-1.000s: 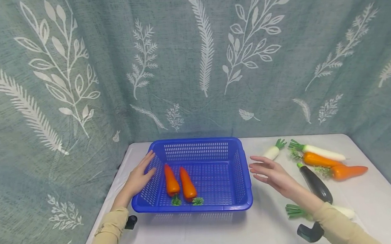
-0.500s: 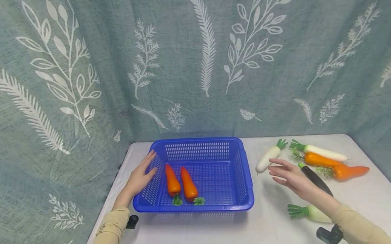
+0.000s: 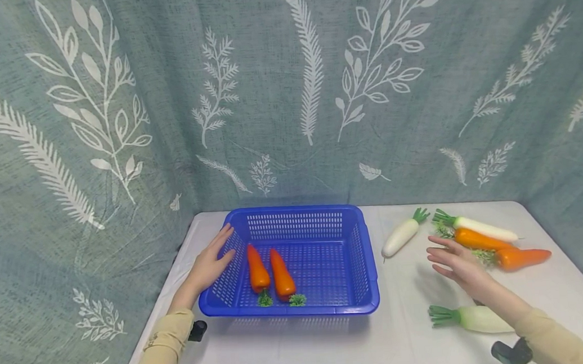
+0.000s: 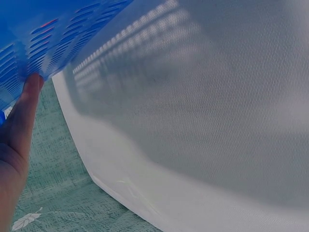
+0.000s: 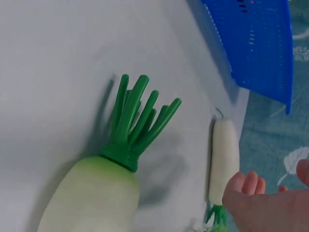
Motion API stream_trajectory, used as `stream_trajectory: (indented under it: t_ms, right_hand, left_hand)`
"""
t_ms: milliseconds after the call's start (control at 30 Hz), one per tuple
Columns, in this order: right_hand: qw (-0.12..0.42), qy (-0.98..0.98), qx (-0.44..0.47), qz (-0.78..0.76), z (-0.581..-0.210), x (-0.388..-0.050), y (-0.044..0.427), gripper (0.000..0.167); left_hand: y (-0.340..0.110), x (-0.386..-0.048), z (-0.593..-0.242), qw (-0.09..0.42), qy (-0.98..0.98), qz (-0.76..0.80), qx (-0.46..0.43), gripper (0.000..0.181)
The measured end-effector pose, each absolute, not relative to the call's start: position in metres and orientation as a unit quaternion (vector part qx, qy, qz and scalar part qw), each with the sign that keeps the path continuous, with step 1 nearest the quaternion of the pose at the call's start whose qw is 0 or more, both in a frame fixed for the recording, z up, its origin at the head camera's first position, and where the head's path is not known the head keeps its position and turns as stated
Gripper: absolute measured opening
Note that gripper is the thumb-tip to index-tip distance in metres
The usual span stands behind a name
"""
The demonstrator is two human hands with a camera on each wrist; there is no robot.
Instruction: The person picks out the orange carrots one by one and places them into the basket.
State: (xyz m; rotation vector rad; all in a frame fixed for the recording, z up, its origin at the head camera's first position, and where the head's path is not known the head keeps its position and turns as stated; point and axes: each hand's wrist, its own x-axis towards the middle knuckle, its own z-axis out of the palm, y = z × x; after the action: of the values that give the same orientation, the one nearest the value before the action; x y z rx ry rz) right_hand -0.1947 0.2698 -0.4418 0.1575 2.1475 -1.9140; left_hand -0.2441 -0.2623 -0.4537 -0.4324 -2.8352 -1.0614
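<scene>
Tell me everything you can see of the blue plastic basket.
The blue, rectangular, plastic-looking basket has slotted walls, a perforated floor and a smooth rim. It stands upright on the white-covered table, open at the top. Two glossy orange carrots with green tufts lie inside, towards the left. The person's bare left hand touches its left side.

The head view is bright and evenly lit, a faint shadow lying below the right hand (image 3: 462,265) on the white tabletop (image 3: 303,350). The left wrist view is greyer, with broad shadow across its right; light through the blue basket (image 4: 63,24) dapples the upper middle. Dim light in the right wrist view leaves soft shadows beside the green stalks (image 5: 133,106).
</scene>
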Motion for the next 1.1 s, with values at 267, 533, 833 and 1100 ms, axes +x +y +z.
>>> stream_trajectory:
  t_ms: [267, 533, 833, 1100]
  right_hand:
    - [0.130, 0.758, 0.084, -0.634, -0.447, -0.194, 0.286, 0.070]
    - [0.116, 0.741, 0.110, -0.652, -0.447, -0.191, 0.302, 0.077]
    - [0.071, 0.759, 0.168, -0.626, -0.451, -0.191, 0.327, 0.075]
    - [-0.001, 0.741, 0.232, -0.630, -0.452, -0.189, 0.347, 0.070]
  left_hand:
    - [-0.262, -0.243, -0.452, 0.043, -0.926, -0.346, -0.144, 0.054]
    - [-0.263, -0.244, -0.454, 0.049, -0.926, -0.344, -0.146, 0.054]
    - [-0.264, -0.244, -0.458, 0.049, -0.926, -0.345, -0.145, 0.054]
    - [-0.264, -0.245, -0.460, 0.054, -0.926, -0.342, -0.149, 0.054]
